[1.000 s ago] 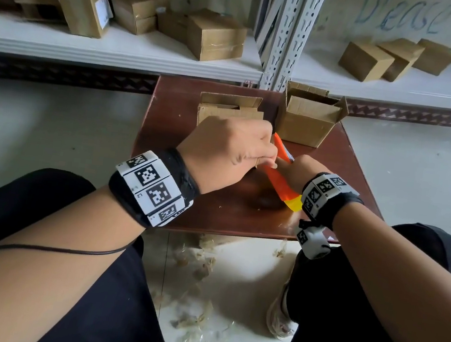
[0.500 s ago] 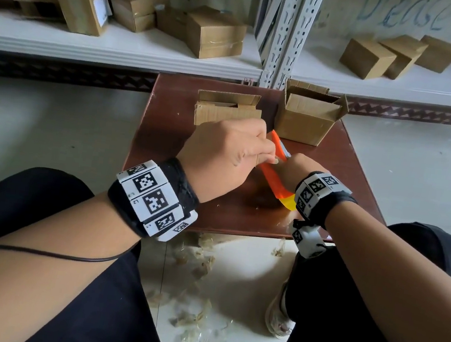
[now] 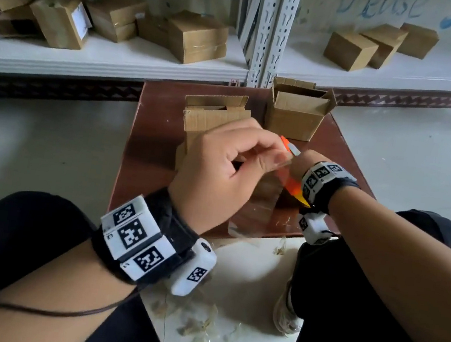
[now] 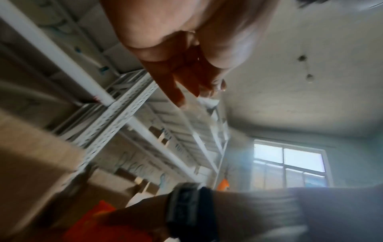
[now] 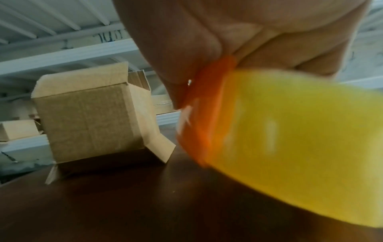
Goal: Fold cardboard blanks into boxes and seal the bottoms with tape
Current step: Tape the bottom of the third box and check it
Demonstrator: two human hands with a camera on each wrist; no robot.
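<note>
My right hand [image 3: 303, 159] grips an orange and yellow tape dispenser [image 3: 293, 184] low over the brown table [image 3: 148, 160]; the right wrist view shows its yellow body [image 5: 290, 131] close up. Just left of the dispenser's top, my left hand [image 3: 236, 166] pinches the end of a clear tape strip [image 3: 264, 202], which hangs down toward the table's front edge. Behind my left hand stands a cardboard box [image 3: 211, 114] with loose flaps, partly hidden. Another folded box [image 3: 295, 114] stands open at the back right, also in the right wrist view [image 5: 91, 124].
White metal shelving [image 3: 113, 55] behind the table carries several cardboard boxes [image 3: 198, 38]. Crumpled tape scraps [image 3: 197, 330] litter the floor between my knees. My legs flank the table's front edge.
My left hand has risen and turned, drawing a longer strip of clear tape out of the dispenser. The right hand has stayed on the dispenser, shifting slightly right.
</note>
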